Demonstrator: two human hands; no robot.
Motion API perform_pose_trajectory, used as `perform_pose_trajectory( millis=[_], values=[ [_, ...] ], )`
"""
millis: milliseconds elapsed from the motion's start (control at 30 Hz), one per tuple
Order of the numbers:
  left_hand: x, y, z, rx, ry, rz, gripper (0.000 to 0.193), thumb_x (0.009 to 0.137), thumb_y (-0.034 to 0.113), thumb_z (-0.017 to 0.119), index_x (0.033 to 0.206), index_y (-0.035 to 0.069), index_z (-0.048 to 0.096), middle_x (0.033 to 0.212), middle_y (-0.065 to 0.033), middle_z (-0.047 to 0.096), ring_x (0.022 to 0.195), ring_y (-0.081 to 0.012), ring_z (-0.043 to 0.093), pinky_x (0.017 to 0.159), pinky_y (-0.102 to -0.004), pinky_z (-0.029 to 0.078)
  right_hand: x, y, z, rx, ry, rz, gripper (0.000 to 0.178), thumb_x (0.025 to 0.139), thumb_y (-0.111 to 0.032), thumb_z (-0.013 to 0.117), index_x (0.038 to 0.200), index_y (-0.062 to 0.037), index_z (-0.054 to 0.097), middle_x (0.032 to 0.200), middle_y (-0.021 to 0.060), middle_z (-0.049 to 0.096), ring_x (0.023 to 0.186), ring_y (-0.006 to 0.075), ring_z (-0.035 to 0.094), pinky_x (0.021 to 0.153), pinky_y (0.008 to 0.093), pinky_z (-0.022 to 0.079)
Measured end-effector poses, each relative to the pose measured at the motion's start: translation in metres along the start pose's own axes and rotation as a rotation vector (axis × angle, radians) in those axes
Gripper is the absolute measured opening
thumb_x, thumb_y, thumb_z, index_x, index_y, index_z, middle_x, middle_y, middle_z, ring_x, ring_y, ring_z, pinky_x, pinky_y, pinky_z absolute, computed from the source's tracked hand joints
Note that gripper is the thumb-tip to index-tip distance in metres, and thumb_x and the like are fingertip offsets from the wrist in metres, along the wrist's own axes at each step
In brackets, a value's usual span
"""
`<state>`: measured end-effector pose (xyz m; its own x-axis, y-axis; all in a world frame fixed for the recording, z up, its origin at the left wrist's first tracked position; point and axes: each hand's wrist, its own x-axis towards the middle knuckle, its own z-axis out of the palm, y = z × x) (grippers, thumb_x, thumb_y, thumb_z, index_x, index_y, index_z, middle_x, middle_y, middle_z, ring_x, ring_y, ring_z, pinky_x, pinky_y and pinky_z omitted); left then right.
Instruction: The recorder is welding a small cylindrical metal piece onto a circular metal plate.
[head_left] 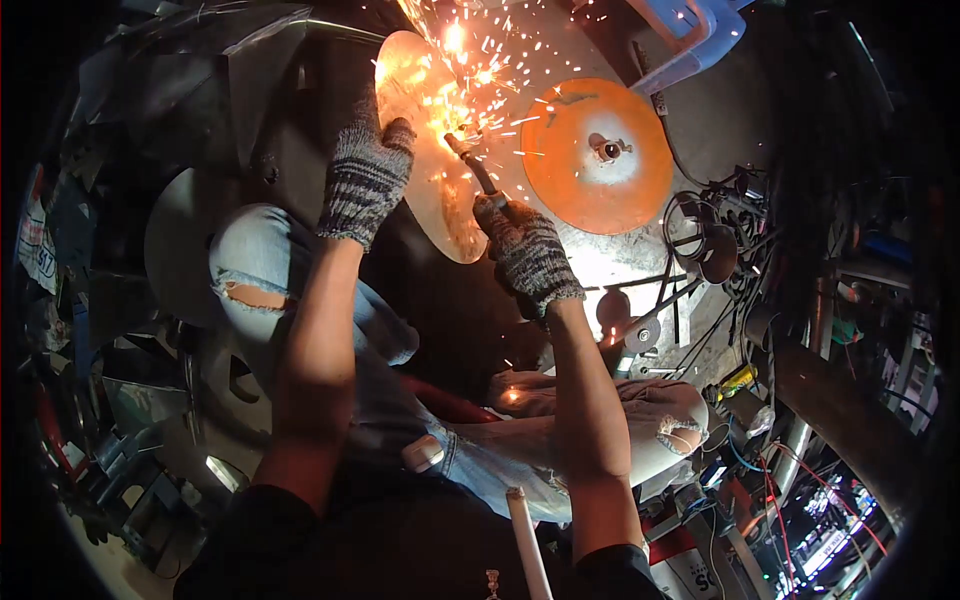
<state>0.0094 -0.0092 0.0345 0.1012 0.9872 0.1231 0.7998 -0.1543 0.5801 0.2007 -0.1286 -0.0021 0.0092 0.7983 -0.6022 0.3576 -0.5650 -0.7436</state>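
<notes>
Sparks burst from the point where the tip of a welding torch (478,172) meets a round metal disc (452,205), which stands tilted in front of me. My right hand (522,245), in a grey and black knitted glove, is wrapped round the torch's handle. At the disc's left edge, my left hand (366,180) wears a matching glove and grips the rim; its thumb shows, while the other fingers are mostly hidden in shadow. Glare washes out the weld spot. To the right of the torch lies an orange disc (560,185) with a pale middle and a metal hub (608,150).
A blue plastic stool or crate (690,45) stands at the far right. An angle grinder (640,335) rests by my right forearm, near tangled black cables (725,215). Dark metal sheets (190,100) crowd the left side. My bent knees, in torn jeans (260,250), flank the work.
</notes>
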Motion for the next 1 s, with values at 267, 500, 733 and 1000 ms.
perform_pose_trajectory(
  millis=[267, 500, 733, 1000],
  values=[
    [0.003, 0.001, 0.005, -0.121, -0.08, -0.123, 0.055, 0.091, 0.02, 0.062, 0.139, -0.002, 0.048, 0.127, -0.0283, 0.06, 0.116, -0.0416, 0.06, 0.099, -0.0441, 0.048, 0.005, 0.029, -0.001, -0.193, 0.033, -0.321, 0.035, 0.092, -0.008, 0.048, 0.126, -0.0136, 0.055, 0.096, 0.0229, 0.062, 0.088, 0.0433, 0.063, 0.074, 0.0515, 0.051],
    [0.003, 0.001, 0.003, -0.021, 0.053, 0.068, 0.055, 0.091, 0.021, 0.061, 0.139, -0.002, 0.047, 0.122, -0.029, 0.062, 0.11, -0.0429, 0.061, 0.096, -0.048, 0.049, 0.003, 0.019, 0.002, -0.258, 0.01, -0.28, 0.036, 0.092, -0.008, 0.047, 0.126, -0.0112, 0.056, 0.097, 0.0246, 0.063, 0.089, 0.0428, 0.063, 0.074, 0.0513, 0.051],
    [-0.002, 0.003, 0.006, 0.059, 0.011, 0.034, 0.058, 0.094, 0.022, 0.06, 0.141, -0.006, 0.043, 0.134, -0.0292, 0.055, 0.123, -0.0433, 0.054, 0.105, -0.0458, 0.044, 0.01, 0.03, 0.013, -0.414, 0.192, -0.429, 0.051, 0.102, -0.046, 0.046, 0.12, -0.0001, 0.057, 0.096, 0.0286, 0.066, 0.095, 0.045, 0.064, 0.084, 0.0509, 0.049],
    [0.0, 0.003, 0.002, -0.036, 0.003, -0.006, 0.056, 0.092, 0.022, 0.062, 0.14, -0.002, 0.047, 0.132, -0.0289, 0.056, 0.123, -0.0422, 0.055, 0.104, -0.0455, 0.044, 0.006, 0.022, 0.008, -0.405, 0.073, -0.231, 0.048, 0.102, -0.044, 0.045, 0.118, -0.0018, 0.06, 0.094, 0.0297, 0.065, 0.094, 0.0439, 0.064, 0.078, 0.0531, 0.05]
  ],
)
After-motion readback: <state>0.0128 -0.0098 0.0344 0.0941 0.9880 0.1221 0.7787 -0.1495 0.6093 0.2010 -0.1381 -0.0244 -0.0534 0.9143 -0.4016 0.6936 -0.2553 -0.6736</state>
